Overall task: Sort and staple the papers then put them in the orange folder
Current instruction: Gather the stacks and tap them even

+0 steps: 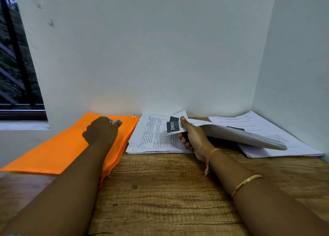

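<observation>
On the wooden table [169, 191] the orange folder [53, 152] lies flat. Right of the folder, the right hand [194, 139] grips a bundle of papers [240, 134], thumb on top. Over the folder, the left hand [101, 130] curls round a small blue object [116, 122].

"DRES" on held papers' [222, 134] dark label
</observation>
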A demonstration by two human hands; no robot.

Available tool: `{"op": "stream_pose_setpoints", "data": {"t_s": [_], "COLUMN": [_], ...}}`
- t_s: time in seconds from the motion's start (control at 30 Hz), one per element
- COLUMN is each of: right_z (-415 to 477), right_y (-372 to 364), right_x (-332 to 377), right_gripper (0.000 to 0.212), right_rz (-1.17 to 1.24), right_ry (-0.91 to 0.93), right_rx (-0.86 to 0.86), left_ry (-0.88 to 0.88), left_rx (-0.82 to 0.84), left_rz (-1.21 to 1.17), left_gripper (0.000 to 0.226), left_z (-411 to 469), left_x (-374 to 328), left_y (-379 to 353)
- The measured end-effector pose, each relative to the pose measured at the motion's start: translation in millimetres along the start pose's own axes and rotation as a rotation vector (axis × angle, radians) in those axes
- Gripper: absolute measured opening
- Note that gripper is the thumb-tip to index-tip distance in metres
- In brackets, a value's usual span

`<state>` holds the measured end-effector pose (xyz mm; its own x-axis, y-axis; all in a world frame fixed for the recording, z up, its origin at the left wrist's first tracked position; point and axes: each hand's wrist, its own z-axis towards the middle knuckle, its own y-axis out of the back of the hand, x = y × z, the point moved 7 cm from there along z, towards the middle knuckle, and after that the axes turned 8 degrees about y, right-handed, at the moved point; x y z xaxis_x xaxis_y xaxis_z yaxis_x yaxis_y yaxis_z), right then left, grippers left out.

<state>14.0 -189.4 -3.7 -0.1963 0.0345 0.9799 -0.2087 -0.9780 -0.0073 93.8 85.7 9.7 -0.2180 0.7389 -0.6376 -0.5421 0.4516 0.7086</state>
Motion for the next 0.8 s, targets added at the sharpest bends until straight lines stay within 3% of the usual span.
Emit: {"op": "stream_pose_setpoints", "data": {"t_s": [0.2, 0.33, 0.4, 0.43, 0.5, 0.57, 0.63, 0.8], "right_z": [1, 0, -1, -1, -2, -3, -5, -9], "right_y": [-1, -1, -1, -1, -3, -5, -8, -23], "right_x": [-2, 0, 3, 6, 8, 5, 0, -2], "right_gripper": [0.038, 0.036, 0.038, 0.039, 0.043, 0.052, 0.062, 0.075], "right_rz": [-0.01, -0.02, -0.017, -0.01, 0.007, -0.007, -0.049, -0.076], "right_ry": [-0.006, -0.007, 0.008, 0.02, 0.018, -0.016, -0.066, -0.112], "right_rx": [0.011, 0.019, 0.016, 0.011, 0.009, 0.029, 0.073, 0.312], "left_ry": [0.145, 0.038, -0.215, -0.344, -0.457, -0.453, -0.401, -0.126], "left_rx": [0.148, 0.078, -0.012, 0.052, 0.381, 0.705, 0.859, 0.754], "left_rz": [0.25, 0.297, -0.01, -0.241, -0.568, -0.66, -0.608, -0.782], "left_gripper": [0.042, 0.058, 0.057, 0.056, 0.059, 0.049, 0.037, 0.039], "left_z": [1, -11, -24, -36, -68, -100, -117, -101], "left_x": [27, 1, -32, -52, -82, -102, -107, -94], "left_y": [-18, -6, 4, 7, 2, -11, -24, -32]}}
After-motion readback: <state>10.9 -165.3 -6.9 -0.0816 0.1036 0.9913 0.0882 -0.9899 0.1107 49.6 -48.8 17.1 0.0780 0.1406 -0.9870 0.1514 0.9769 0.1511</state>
